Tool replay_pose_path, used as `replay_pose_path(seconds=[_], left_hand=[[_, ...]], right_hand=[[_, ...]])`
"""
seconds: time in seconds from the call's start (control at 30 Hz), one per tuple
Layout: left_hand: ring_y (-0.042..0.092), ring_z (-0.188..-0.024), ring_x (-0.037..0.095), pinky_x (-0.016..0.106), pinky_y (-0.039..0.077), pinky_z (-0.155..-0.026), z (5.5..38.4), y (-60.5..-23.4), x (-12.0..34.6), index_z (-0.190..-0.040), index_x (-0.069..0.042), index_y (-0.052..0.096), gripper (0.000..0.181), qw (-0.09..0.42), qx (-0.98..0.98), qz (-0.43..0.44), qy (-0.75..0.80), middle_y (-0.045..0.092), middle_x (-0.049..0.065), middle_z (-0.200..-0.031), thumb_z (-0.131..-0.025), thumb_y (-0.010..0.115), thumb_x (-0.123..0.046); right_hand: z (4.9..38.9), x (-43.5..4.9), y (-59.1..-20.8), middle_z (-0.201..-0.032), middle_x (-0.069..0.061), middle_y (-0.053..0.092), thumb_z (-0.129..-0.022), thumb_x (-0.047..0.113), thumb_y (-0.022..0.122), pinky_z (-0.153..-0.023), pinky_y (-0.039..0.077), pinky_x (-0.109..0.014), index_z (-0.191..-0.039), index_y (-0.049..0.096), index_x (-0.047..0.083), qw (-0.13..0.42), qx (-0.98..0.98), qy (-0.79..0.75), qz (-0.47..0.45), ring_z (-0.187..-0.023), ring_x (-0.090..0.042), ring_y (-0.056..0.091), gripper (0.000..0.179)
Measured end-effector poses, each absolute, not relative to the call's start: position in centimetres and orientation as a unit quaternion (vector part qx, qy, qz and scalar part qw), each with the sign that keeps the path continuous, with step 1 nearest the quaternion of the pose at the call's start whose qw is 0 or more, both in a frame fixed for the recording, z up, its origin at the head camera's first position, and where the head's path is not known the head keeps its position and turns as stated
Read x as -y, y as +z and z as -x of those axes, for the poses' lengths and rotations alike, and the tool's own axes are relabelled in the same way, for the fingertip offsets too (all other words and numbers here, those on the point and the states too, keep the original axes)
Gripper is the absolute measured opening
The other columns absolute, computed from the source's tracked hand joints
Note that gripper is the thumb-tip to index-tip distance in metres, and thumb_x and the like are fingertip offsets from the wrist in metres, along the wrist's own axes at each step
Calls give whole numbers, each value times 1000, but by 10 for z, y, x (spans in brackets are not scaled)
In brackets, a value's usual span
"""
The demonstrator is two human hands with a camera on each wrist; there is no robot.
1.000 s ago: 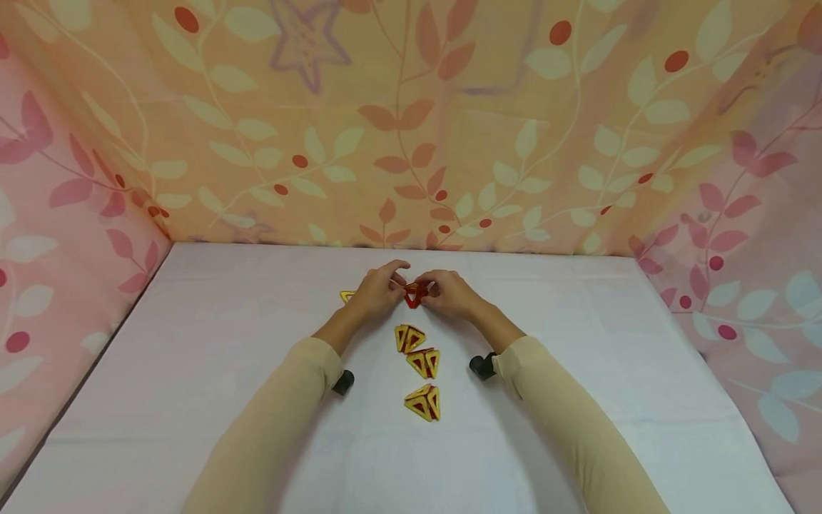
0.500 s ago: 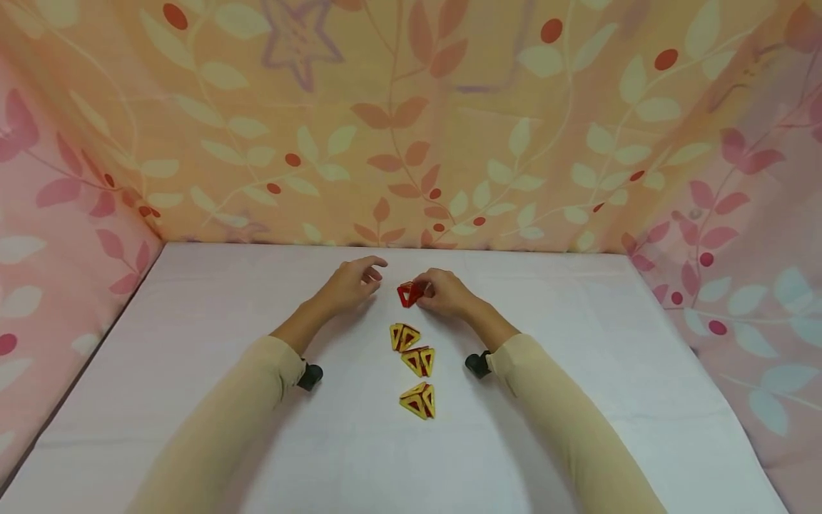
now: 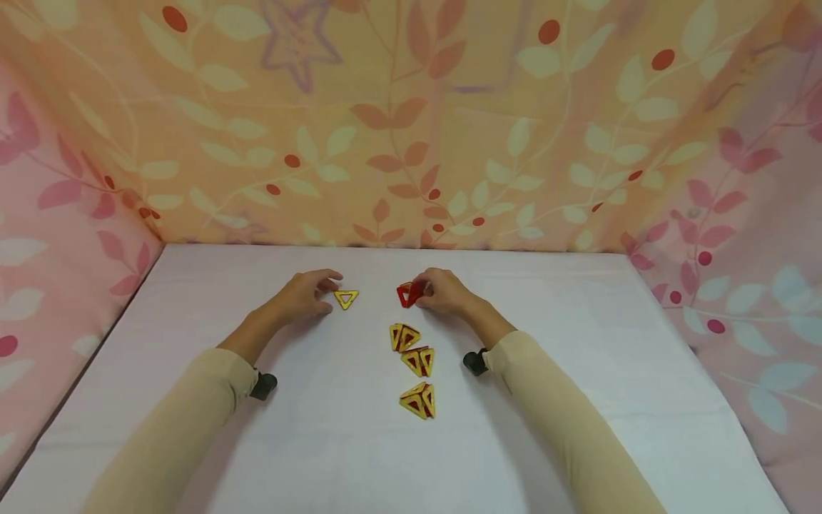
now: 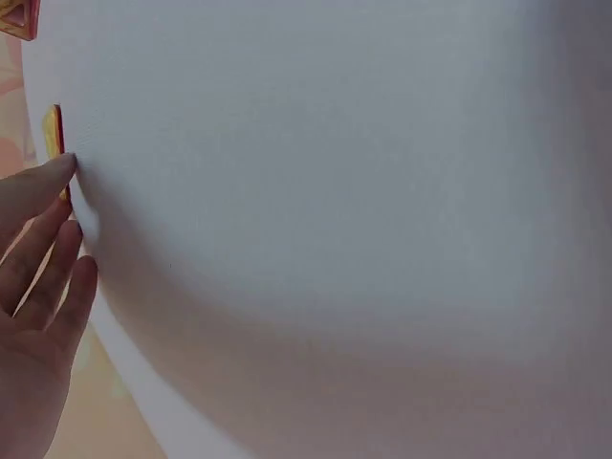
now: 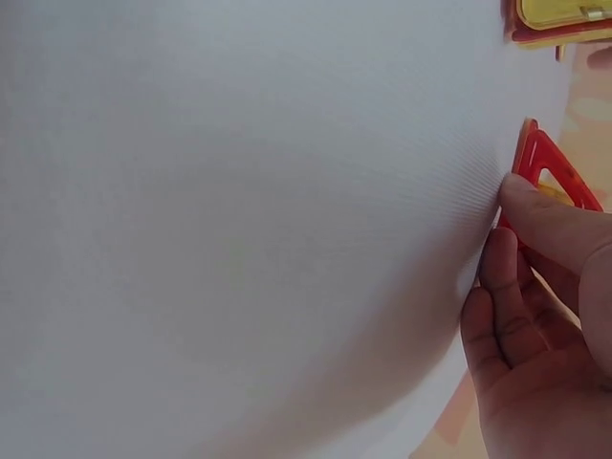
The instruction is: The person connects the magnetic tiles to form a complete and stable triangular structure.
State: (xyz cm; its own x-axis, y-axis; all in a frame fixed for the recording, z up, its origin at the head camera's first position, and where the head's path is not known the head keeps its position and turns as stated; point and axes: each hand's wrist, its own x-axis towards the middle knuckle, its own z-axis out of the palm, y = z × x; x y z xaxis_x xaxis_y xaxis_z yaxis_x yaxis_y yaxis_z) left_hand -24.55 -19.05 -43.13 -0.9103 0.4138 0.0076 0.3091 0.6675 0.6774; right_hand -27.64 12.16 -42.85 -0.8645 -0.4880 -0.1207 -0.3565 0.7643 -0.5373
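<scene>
My left hand (image 3: 307, 294) is at the left corner of a yellow triangular magnetic tile (image 3: 346, 298) lying on the white cloth, thumb and fingers spread apart. In the left wrist view, the thumb (image 4: 43, 186) overlaps the edge of that tile (image 4: 54, 132); whether it touches cannot be made out. With thumb and fingers, my right hand (image 3: 446, 291) holds red triangular magnetic tiles (image 3: 405, 294) standing together as a small pyramid. The right wrist view shows the thumb (image 5: 550, 220) against a red tile (image 5: 564, 170), and the fingers partly hide the pyramid's far side.
Nearer the person, yellow-and-red triangle pyramids stand in a column: one (image 3: 404, 336) touching or almost touching a second (image 3: 419, 362), and a third (image 3: 418, 400) apart in front. The white tabletop (image 3: 578, 400) meets a patterned cloth wall (image 3: 488, 185) behind.
My left hand has left the red tiles and moved left to the lone yellow tile, uncovering it. The right hand stays on the red pyramid. The view has shifted slightly.
</scene>
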Motion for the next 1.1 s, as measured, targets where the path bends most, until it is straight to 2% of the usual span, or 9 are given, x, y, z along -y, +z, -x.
replay_pose_path(seconds=[0.17,0.47,1.1], left_hand=[[65,-105,36,50,48,-96,248,-439,187,-128,8,57,54,42,-900,-203,385,72,20,-107,-78,77,9],[66,-100,35,49,49,-94,249,-439,182,-130,8,56,57,23,-899,-189,394,73,18,-103,-77,79,7],[67,-97,30,47,50,-93,252,-438,157,-132,4,56,59,32,-905,-198,375,74,13,-99,-78,79,5]], right_hand=[[276,-121,-429,-108,-10,65,-88,10,75,-86,52,-33,-123,66,0,130,-928,-259,233,-94,-23,59,37],[278,-121,-426,-109,-10,65,-88,10,75,-87,52,-33,-123,66,1,132,-932,-251,225,-96,-23,58,37],[278,-118,-424,-109,-10,65,-88,10,76,-89,51,-33,-120,67,1,143,-933,-251,214,-95,-24,57,34]])
